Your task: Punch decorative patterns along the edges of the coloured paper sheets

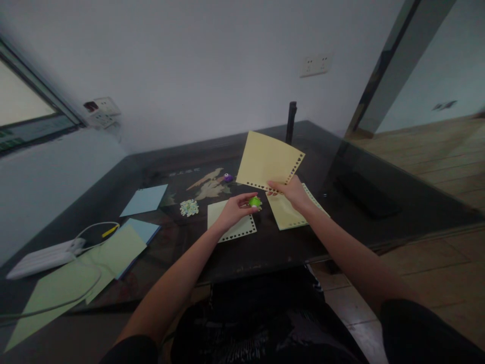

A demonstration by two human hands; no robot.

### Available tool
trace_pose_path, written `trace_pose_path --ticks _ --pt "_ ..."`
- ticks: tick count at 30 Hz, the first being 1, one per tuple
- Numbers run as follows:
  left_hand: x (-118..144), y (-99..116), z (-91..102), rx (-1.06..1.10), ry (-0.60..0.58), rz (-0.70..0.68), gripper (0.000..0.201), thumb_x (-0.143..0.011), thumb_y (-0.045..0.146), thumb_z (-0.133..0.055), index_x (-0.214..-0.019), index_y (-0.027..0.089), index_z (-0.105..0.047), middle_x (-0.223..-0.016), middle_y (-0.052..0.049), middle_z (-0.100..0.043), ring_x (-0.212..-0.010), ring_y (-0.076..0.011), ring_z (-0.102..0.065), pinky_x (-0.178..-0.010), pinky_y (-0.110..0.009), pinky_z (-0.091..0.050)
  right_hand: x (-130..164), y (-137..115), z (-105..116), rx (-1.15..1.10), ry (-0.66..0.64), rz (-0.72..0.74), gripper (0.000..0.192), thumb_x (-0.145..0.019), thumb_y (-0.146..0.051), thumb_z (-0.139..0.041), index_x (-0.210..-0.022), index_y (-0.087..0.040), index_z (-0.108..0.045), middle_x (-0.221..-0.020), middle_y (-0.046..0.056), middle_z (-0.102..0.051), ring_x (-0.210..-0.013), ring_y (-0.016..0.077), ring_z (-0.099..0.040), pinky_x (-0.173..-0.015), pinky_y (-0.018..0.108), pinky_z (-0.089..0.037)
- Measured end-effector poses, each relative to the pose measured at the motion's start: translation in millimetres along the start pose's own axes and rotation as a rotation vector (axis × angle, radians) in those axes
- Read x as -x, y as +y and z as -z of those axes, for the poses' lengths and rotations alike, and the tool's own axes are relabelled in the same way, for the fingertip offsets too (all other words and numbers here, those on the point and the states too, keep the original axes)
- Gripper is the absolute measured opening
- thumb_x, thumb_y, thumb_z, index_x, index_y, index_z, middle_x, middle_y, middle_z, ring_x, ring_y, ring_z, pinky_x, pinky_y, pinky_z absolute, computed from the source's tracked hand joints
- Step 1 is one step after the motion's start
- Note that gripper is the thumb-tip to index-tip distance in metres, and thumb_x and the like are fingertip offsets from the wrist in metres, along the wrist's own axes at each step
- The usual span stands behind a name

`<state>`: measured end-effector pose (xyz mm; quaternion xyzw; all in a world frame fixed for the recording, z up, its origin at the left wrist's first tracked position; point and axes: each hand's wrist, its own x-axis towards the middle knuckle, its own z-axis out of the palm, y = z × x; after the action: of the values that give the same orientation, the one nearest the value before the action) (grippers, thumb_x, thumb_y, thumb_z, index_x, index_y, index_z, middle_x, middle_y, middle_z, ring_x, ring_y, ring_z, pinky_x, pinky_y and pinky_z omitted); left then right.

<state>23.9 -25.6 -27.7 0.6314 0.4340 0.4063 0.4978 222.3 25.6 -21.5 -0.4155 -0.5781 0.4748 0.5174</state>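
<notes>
My left hand (pixel 237 208) is closed on a small green craft punch (pixel 255 202), held low over the table. Beneath it lies a pale sheet (pixel 237 233) with little heart and star cutouts along two edges. My right hand (pixel 290 192) pinches a yellow paper sheet (pixel 267 159) at its lower edge, raised and tilted up. Small shaped holes run along that sheet's bottom and right edges. Under my right wrist rest more yellow sheets (pixel 286 215), also with holes along their edges. A purple craft punch (pixel 228 177) sits farther back, and a heap of paper bits (pixel 189 208) lies to the left.
Blue paper (pixel 146 199) and pale green sheets (pixel 68 280) are on the left of the dark table (pixel 227 260). A white power strip (pixel 45 259) with a cable stands there. At the right lies a dark flat object (pixel 367 194); a black upright post (pixel 291 121) stands behind.
</notes>
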Motion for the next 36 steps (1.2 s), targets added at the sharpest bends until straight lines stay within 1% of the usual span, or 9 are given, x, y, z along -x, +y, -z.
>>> trace_pose_path --ticks 4,8,14,19,24,29,33,36 --pt "-1 -1 -0.2 -0.044 -0.010 -0.018 0.049 -0.066 0.016 -0.073 -0.113 0.018 -0.063 -0.110 -0.011 -0.067 -0.092 -0.0195 -0.065 -0.093 -0.044 -0.047 -1 1 0 -0.022 0.007 -0.003 0.042 -0.062 -0.035 -0.073 -0.099 -0.015 -0.063 -0.090 0.013 -0.071 -0.068 0.0272 -0.068 -0.061 0.041 -0.056" --pt "-2 -3 0.0 -0.091 -0.017 -0.053 0.044 -0.066 0.018 -0.072 -0.110 0.018 -0.065 -0.109 -0.011 -0.067 -0.092 -0.0197 -0.065 -0.092 -0.043 -0.048 -1 0 1 -0.005 0.002 0.007 0.042 -0.062 -0.037 -0.073 -0.097 -0.016 -0.063 -0.085 0.010 -0.071 -0.063 0.0232 -0.067 -0.056 0.036 -0.056" --pt "-4 -10 3.3 -0.168 -0.022 -0.123 0.041 -0.067 0.022 -0.071 -0.108 0.020 -0.066 -0.111 -0.010 -0.066 -0.096 -0.0204 -0.063 -0.092 -0.042 -0.048 0 -1 0 -0.014 0.009 0.021 0.042 -0.062 -0.038 -0.073 -0.095 -0.015 -0.062 -0.086 0.012 -0.071 -0.060 0.0228 -0.066 -0.055 0.037 -0.055" --pt "-4 -11 4.3 -0.195 -0.014 -0.126 0.040 -0.068 0.022 -0.070 -0.107 0.021 -0.067 -0.110 -0.010 -0.066 -0.096 -0.0209 -0.063 -0.092 -0.043 -0.048 -1 0 0 0.009 0.009 0.013 0.038 -0.063 -0.036 -0.072 -0.093 -0.015 -0.062 -0.085 0.012 -0.071 -0.058 0.0215 -0.066 -0.053 0.035 -0.055" --pt "-3 -8 5.0 -0.165 -0.011 -0.117 0.039 -0.067 0.022 -0.070 -0.106 0.019 -0.067 -0.111 -0.011 -0.066 -0.097 -0.0205 -0.063 -0.092 -0.042 -0.047 -1 -1 0 0.035 0.013 -0.005 0.039 -0.064 -0.037 -0.072 -0.095 -0.014 -0.063 -0.085 0.013 -0.071 -0.060 0.0229 -0.066 -0.055 0.036 -0.055" --pt "-3 -3 4.7 -0.114 0.004 -0.067 0.038 -0.067 0.020 -0.071 -0.105 0.018 -0.067 -0.107 -0.010 -0.068 -0.093 -0.0194 -0.064 -0.093 -0.042 -0.047 0 0 0 0.041 0.010 0.005 0.039 -0.064 -0.039 -0.072 -0.093 -0.014 -0.062 -0.084 0.012 -0.071 -0.061 0.0236 -0.067 -0.056 0.037 -0.054" --pt "-5 -4 6.7 -0.040 0.054 -0.028 0.041 -0.069 0.022 -0.071 -0.109 0.017 -0.064 -0.109 -0.011 -0.067 -0.097 -0.0200 -0.064 -0.097 -0.043 -0.044 -1 0 0 0.027 0.004 0.012 0.040 -0.064 -0.039 -0.072 -0.094 -0.016 -0.062 -0.085 0.012 -0.070 -0.060 0.0230 -0.066 -0.054 0.037 -0.054" --pt "-7 -7 9.9 0.073 0.092 0.002 0.041 -0.073 0.029 -0.069 -0.112 0.016 -0.062 -0.105 -0.011 -0.068 -0.095 -0.0204 -0.065 -0.095 -0.042 -0.045 0 -1 0 0.035 0.008 0.003 0.042 -0.064 -0.041 -0.072 -0.096 -0.016 -0.061 -0.087 0.011 -0.070 -0.060 0.0222 -0.066 -0.055 0.036 -0.055"
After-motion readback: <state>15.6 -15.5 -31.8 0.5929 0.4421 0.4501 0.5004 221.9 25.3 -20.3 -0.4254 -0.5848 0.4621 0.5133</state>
